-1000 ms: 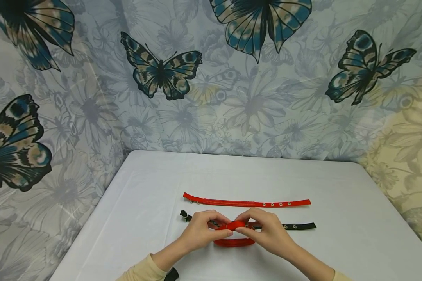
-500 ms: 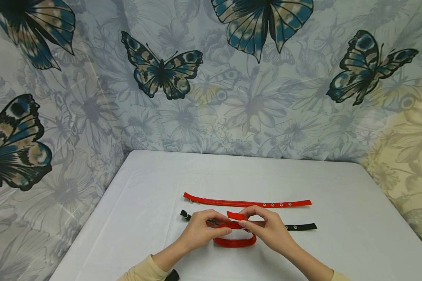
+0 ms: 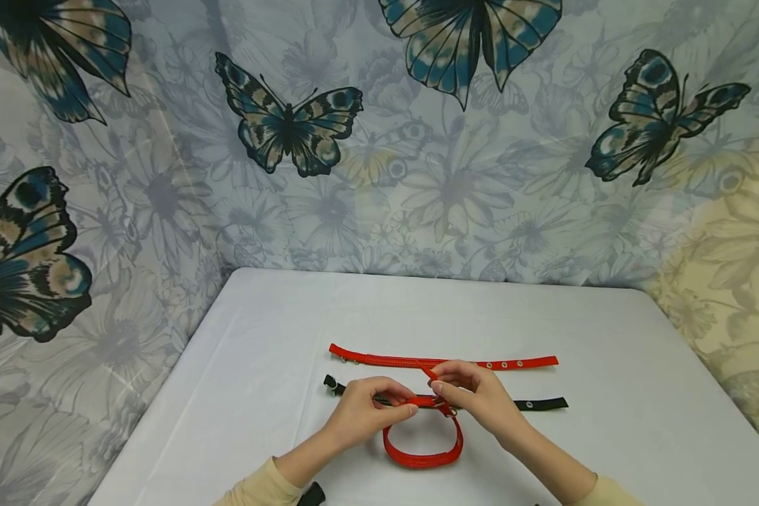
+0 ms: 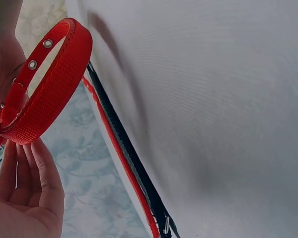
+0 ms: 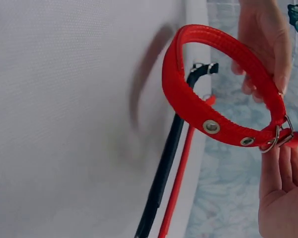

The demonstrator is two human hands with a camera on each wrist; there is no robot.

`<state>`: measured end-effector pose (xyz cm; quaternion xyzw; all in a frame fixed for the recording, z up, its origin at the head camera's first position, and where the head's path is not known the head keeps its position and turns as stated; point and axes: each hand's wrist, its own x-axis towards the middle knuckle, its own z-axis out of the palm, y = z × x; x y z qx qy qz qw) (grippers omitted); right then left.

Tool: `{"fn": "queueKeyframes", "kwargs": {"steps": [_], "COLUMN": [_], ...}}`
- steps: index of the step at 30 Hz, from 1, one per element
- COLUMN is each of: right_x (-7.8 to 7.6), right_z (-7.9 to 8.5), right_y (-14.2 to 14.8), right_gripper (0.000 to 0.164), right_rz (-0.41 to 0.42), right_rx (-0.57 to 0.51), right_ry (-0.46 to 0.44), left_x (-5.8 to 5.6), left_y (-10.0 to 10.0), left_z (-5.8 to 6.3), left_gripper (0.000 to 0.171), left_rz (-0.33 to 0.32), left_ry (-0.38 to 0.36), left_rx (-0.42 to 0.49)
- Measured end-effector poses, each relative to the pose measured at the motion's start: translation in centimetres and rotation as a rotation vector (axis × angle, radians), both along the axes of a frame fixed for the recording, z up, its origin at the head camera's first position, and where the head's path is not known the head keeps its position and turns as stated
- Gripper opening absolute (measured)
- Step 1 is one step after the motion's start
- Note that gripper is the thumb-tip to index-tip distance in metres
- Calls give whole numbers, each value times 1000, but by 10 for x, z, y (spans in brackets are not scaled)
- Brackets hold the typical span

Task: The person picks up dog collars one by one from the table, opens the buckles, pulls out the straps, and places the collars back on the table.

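A red collar (image 3: pixel 422 461), bent into a ring, is held up over the table between both hands. My left hand (image 3: pixel 357 418) pinches the band on the left of the metal buckle (image 5: pixel 287 130). My right hand (image 3: pixel 483 397) pinches the strap's tail on the other side, raised above the buckle. Beside the buckle a metal D-ring (image 5: pixel 270 145) hangs. Metal eyelets (image 4: pixel 33 65) line part of the band in the left wrist view. The ring hangs below the fingers, and its shadow falls on the cloth.
A second red collar (image 3: pixel 525 364) lies stretched flat farther back on the white table (image 3: pixel 278 316). Between it and the hands lies a black collar (image 3: pixel 547 405), partly hidden by them. A black end of something (image 3: pixel 313 494) shows by the left sleeve. Butterfly-printed fabric (image 3: pixel 417 211) rises behind.
My right hand has drawn the tail of the red collar up and to the right, away from the left fingers. The ring now hangs lower and rounder. My left hand has stayed nearly still.
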<state>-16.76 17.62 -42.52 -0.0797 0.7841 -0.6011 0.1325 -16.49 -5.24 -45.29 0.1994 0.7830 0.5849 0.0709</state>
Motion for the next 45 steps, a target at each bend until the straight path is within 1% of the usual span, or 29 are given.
{"fn": "queueKeyframes", "kwargs": {"steps": [2,6,10,15,23,28,32,38,45], "right_x": [-3,-10,-15,-18,-20,-22,-22,-17,-14], "right_z": [-1,-5,-7,-7,-6,-7,-9,-10,-14], "right_y": [0,1,1,0,-3,-3,-4,-5,-6], "right_gripper": [39,41,41,44,43,43,42,43,47], "right_rz": [0,10,10,20,26,32,30,2,-7], "right_rx": [-16,-46,-68,-98,-177,-210,-225,-221,-220], "right_ry": [-38,-76,-109,-141,-183,-206,-219,-240,-243], "left_x": [-3,-10,-15,-19,-23,-25,-27,-24,-19], "left_y": [0,2,6,12,17,19,21,25,30], "left_z": [0,0,1,1,3,1,-1,-4,-7], "left_gripper": [16,16,15,10,8,7,6,6,7], "left_rz": [1,9,11,4,11,6,15,37,71], "left_ry": [9,49,86,94,52,29,19,-11,-49], "left_rx": [-24,-58,-51,-33,-42,-68,-86,-88,-86]}}
